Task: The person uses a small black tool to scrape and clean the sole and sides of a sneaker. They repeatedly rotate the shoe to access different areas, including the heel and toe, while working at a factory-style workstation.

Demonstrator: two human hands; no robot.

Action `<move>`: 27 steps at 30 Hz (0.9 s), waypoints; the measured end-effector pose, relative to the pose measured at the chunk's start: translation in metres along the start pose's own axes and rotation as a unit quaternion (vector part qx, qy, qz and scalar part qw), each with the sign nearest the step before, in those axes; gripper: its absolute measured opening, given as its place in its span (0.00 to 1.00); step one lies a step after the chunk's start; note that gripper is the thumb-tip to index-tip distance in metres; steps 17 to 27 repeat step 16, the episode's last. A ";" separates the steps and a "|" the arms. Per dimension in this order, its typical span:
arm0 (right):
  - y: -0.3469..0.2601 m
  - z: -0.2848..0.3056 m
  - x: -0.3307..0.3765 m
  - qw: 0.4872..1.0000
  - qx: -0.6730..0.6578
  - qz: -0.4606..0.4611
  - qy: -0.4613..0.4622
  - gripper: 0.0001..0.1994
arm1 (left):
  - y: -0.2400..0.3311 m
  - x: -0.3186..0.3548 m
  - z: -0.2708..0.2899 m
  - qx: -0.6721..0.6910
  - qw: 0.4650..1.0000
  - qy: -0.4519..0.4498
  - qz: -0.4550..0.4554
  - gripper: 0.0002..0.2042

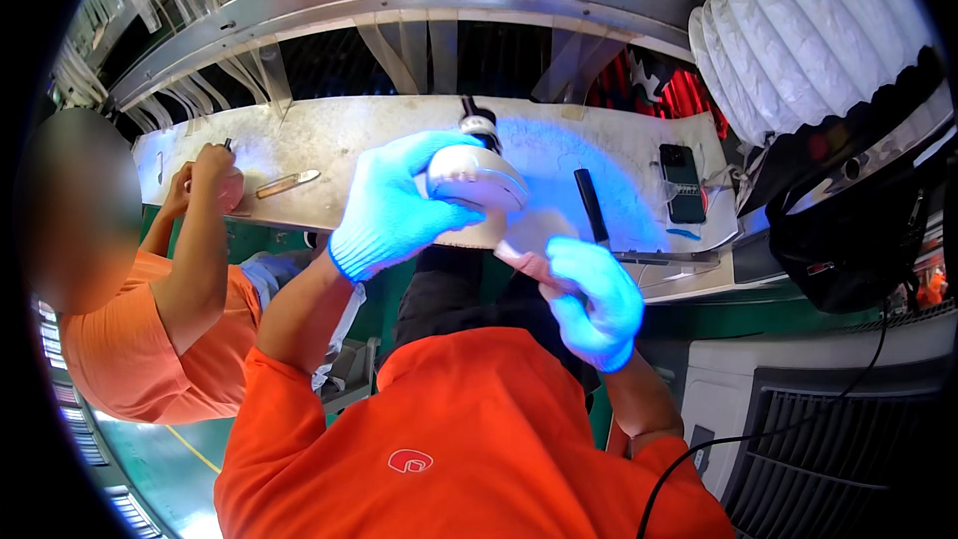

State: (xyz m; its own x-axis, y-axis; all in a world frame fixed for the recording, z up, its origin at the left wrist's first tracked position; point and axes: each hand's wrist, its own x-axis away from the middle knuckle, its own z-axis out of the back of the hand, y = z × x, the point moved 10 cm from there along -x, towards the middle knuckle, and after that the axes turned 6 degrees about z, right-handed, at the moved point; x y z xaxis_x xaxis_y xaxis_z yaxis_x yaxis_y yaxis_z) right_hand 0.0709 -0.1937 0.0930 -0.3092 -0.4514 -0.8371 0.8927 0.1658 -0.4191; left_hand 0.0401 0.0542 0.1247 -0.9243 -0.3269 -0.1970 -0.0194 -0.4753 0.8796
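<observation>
My left hand [384, 208], in a white knit glove lit blue, is closed around a smooth white rounded piece [473, 180] with a curved edge, held above the bench. My right hand [601, 307], gloved alike, pinches a thin, pale pinkish curled sheet [531, 242]; whether it is cloth or abrasive paper I cannot tell. The sheet is just below and to the right of the white piece, seemingly apart from it. Behind the piece stands a dark fitting with a pale band [480, 124]. A black-handled tool [591, 204] lies right of it.
The pale bench [339, 130] runs along a metal rail [399, 2]. A phone [683, 183] lies at right, below a white ribbed duct [813, 35] and near a black bag [848, 235]. At left, a co-worker handles a pink rounded piece [231, 191] near a wooden-handled knife [287, 184].
</observation>
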 end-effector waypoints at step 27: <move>0.066 0.001 0.024 0.915 -0.307 -0.248 0.085 0.21 | 0.021 0.061 -0.051 -0.037 0.945 0.083 -0.316 0.12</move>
